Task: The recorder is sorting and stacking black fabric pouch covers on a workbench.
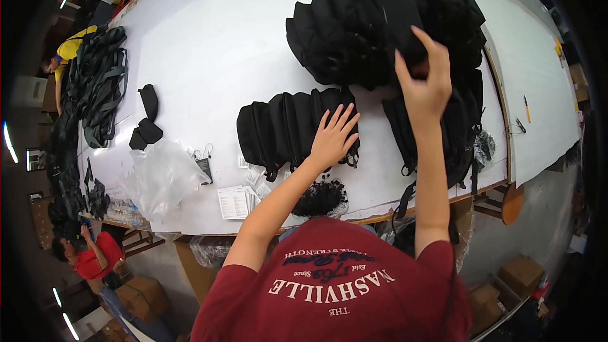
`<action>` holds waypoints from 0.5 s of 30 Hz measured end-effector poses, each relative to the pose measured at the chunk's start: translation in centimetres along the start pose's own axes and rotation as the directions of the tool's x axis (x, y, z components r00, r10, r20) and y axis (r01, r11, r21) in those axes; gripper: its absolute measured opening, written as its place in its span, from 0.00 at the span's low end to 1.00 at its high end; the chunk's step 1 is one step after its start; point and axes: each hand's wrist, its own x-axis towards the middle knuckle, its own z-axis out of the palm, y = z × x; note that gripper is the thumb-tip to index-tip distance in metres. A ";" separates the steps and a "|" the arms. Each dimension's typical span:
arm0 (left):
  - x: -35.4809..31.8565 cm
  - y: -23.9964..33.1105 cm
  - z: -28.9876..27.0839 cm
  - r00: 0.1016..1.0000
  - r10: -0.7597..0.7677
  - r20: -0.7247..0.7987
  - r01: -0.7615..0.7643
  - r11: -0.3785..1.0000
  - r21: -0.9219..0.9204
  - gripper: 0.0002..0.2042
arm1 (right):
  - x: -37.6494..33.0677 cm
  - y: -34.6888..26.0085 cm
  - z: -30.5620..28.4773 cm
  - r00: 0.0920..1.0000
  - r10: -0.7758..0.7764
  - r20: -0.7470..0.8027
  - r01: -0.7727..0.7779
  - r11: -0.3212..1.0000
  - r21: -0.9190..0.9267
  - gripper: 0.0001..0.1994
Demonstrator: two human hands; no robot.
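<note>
My left hand (334,133) lies with fingers spread on the right end of a row of black zippered pouches (277,128), which stand side by side on the white table. Further right, my right hand (425,79) is raised at the front of a large stack of black pouches (339,31). Its thumb and fingers grip the near end of one black pouch (396,9); some of its fingers are hidden behind the pouch. Below my right forearm lie more black bags (455,130) with straps.
A tangle of black cords (321,198), white printed cards (234,202) and a clear plastic bag (163,177) lie near the front edge. Small black pouches (147,130) and piled dark webbing straps (101,82) are at left. Two other people work beyond the left edge.
</note>
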 end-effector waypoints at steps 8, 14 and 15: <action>0.4 0.1 -0.1 1.000 0.021 -0.004 -0.021 1.000 -0.021 0.25 | -17.1 0.0 -5.5 0.918 0.268 0.294 -0.260 0.963 -0.065 0.25; 0.7 0.0 -0.1 1.000 0.012 -0.010 -0.012 1.000 -0.016 0.29 | -22.2 5.0 -0.5 0.816 0.349 0.461 -0.362 0.930 -0.062 0.25; 0.8 0.2 -0.1 1.000 0.006 0.002 -0.006 0.999 -0.045 0.29 | -22.7 5.8 0.0 0.772 0.385 0.506 -0.428 0.903 -0.036 0.25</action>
